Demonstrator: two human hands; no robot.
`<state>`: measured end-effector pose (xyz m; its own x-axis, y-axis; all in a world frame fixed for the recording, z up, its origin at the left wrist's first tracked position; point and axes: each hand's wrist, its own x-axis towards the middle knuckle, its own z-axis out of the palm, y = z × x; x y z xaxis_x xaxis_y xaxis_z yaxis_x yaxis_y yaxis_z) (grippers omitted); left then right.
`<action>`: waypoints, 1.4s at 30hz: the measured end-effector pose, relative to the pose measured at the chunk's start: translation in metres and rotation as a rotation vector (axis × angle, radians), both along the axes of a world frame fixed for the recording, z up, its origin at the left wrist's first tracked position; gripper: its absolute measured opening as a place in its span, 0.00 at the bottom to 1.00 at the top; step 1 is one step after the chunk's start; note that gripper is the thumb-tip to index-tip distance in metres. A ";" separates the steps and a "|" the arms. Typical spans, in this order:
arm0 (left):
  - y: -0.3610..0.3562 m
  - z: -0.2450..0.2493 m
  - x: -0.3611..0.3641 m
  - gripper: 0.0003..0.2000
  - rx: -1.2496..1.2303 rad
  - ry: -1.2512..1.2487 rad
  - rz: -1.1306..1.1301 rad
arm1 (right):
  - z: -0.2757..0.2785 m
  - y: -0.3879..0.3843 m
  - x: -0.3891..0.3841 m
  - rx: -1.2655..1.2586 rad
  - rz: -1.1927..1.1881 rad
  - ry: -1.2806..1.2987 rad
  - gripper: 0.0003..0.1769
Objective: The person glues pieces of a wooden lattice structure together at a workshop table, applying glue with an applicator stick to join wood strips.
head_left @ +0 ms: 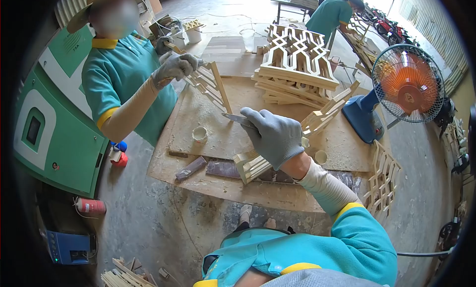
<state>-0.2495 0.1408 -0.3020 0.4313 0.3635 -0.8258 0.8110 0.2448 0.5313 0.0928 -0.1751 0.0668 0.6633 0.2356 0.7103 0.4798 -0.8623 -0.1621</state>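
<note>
My right hand (277,138), in a grey glove, is closed around a small flat-bladed putty knife (240,119), its blade pointing left over the work table. Below and behind the hand, a wooden lattice panel (322,119) stands on edge, slanting across the board and partly covered by my hand. A cup of pale paste (200,134) sits left of the hand, and a second cup (321,157) is close to my wrist. My left hand is out of sight.
Across the table a co-worker (130,84) in grey gloves holds another lattice panel (210,86). Stacked lattice panels (297,64) stand at the back. An orange fan (409,84) is on the right, with another panel (383,180) leaning below it. Dark blocks (191,168) lie along the near edge.
</note>
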 end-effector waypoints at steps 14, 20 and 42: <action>0.013 0.011 -0.052 0.08 0.013 -0.069 0.039 | -0.001 -0.008 -0.006 0.024 0.026 0.018 0.16; 0.031 0.132 0.033 0.08 0.349 -0.665 -0.165 | 0.000 -0.015 -0.016 0.157 0.073 -0.015 0.19; -0.191 0.302 0.298 0.08 0.159 -1.587 -0.616 | -0.216 -0.237 -0.135 0.517 -1.069 0.623 0.25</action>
<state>0.0487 -0.0500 -0.0004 0.8292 -0.1280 0.5441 -0.5496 -0.0098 0.8354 -0.0424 -0.4122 -0.1491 0.5954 -0.8000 0.0739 -0.6593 -0.5391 -0.5241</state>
